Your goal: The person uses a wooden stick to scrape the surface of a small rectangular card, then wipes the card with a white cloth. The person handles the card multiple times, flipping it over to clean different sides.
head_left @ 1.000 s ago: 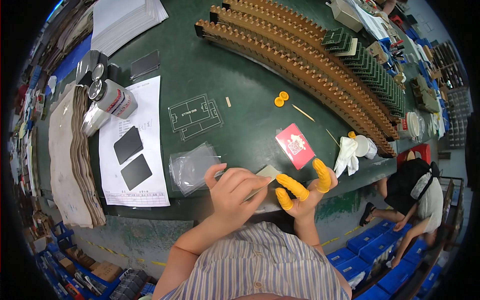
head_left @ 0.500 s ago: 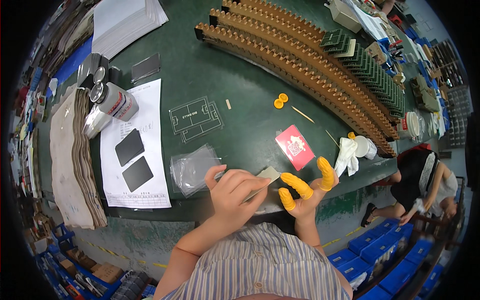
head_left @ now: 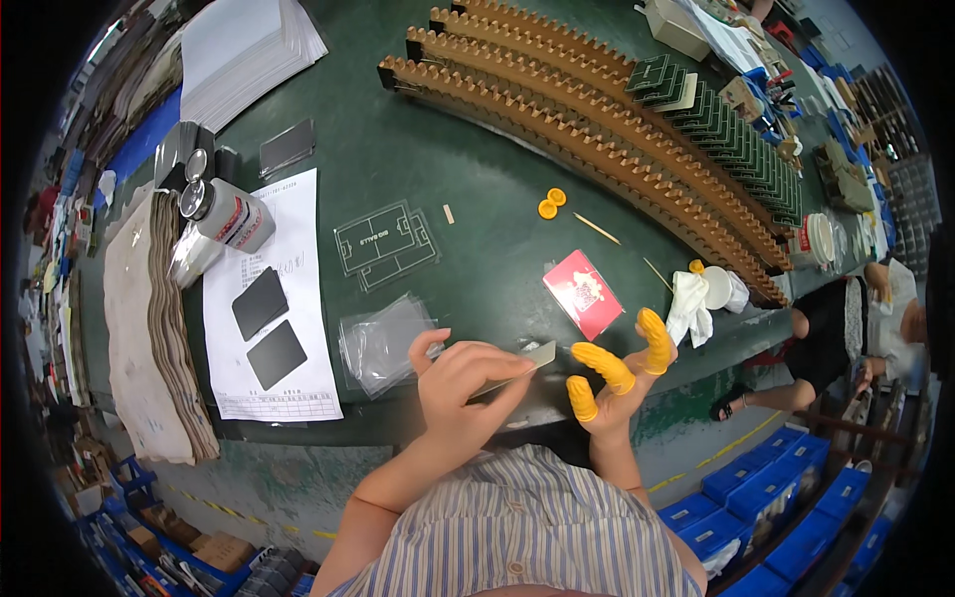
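Note:
My left hand (head_left: 461,386) pinches a thin pale card-like plate (head_left: 541,355) between thumb and fingers, tilted above the table's near edge. Just right of the plate is my right hand (head_left: 621,396), open, its spread fingers covered by yellow finger cots and nothing between them. A red card (head_left: 585,295) with a white print lies beyond the right hand. Clear plastic sleeves (head_left: 386,343) are piled beside my left hand. Farther off lie clear sheets with white line markings (head_left: 383,242) and a small pale strip (head_left: 449,214).
Wooden slotted racks (head_left: 557,124) run across the back right, one holding several green cards (head_left: 736,134). At left are a printed sheet (head_left: 303,378) with dark plates (head_left: 277,354), a bottle (head_left: 242,221) and a cloth stack (head_left: 149,328). A white cloth (head_left: 688,306) lies right. Another person stands at far right.
The pale plate has tipped to a more edge-on angle in my left hand. My right hand has shifted slightly right, away from it. The person at far right has moved.

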Available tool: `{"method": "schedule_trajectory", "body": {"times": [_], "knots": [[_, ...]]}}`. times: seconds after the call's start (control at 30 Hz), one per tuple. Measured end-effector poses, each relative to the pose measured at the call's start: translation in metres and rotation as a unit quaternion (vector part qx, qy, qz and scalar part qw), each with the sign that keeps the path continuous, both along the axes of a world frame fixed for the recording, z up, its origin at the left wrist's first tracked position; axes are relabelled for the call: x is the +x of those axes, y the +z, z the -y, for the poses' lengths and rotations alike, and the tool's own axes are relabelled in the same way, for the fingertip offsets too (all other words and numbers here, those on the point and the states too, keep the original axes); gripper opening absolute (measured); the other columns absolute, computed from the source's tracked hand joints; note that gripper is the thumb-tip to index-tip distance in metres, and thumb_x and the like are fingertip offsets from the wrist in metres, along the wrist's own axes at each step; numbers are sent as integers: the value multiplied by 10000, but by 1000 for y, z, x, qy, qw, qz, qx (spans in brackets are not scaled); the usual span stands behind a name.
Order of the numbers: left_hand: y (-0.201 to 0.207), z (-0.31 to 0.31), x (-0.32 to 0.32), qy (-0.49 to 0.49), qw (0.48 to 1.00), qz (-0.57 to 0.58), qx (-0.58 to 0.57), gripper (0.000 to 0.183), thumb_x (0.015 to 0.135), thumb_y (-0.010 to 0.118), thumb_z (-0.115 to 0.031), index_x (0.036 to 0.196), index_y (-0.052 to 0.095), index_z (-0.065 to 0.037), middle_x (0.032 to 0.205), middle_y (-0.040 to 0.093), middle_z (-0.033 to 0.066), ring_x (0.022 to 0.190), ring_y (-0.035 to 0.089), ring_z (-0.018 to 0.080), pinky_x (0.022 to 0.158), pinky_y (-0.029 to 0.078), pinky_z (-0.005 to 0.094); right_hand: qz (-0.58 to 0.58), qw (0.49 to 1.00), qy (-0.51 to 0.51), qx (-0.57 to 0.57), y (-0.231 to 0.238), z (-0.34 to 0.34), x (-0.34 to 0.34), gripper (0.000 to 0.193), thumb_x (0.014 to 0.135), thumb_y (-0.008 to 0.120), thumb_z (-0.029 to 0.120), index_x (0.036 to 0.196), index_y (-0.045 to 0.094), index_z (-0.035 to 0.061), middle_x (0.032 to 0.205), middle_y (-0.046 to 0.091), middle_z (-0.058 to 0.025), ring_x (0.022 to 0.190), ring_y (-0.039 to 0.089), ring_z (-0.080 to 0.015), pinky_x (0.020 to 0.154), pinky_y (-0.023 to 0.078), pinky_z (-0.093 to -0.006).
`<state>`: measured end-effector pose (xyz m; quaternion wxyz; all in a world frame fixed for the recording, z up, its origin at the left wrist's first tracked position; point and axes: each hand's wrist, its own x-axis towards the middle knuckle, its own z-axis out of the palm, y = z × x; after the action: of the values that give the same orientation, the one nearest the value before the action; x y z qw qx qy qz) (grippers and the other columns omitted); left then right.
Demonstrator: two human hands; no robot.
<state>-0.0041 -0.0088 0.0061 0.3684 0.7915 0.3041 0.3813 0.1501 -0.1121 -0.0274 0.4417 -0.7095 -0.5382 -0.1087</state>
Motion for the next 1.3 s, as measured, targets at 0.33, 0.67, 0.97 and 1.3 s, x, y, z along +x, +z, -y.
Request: {"method": "schedule_trajectory", "body": {"times": [0.33, 0.67, 0.97, 1.3], "knots": [[-3, -1, -5, -46, 985, 68, -149, 195, 702, 746, 18, 731, 610, -119, 795, 704, 27, 781, 652, 113, 1021, 214, 379, -294, 935, 177, 89, -3, -14, -6, 828, 668, 800, 187, 1372, 369, 117, 1303, 446, -153, 938, 565, -244, 885, 399, -403], [-11, 1, -6, -83, 976, 87, -181, 196, 733, 729, 8, 832, 592, -91, 814, 689, 28, 790, 643, 126, 1015, 242, 373, -320, 909, 256, 74, 18, -10, -17, 997, 678, 741, -89, 1448, 141, 114, 1108, 567, -175, 918, 595, -209, 834, 460, -334], [-7, 2, 1, -127, 981, 55, -134, 228, 674, 720, 38, 868, 670, -73, 850, 668, 22, 801, 589, 147, 862, 400, 341, -244, 946, 212, 26, 37, -3, -18, 1035, 689, 733, -86, 1452, 66, 123, 1029, 600, -147, 951, 591, -208, 838, 459, -326], [-14, 5, -1, -123, 970, 75, -194, 183, 694, 733, 35, 801, 630, -71, 830, 700, 43, 813, 649, 148, 906, 394, 351, -264, 945, 183, 60, 34, -4, -23, 622, 691, 789, 83, 1239, 508, 166, 1164, 524, -115, 1054, 529, -247, 902, 429, -364]]}}
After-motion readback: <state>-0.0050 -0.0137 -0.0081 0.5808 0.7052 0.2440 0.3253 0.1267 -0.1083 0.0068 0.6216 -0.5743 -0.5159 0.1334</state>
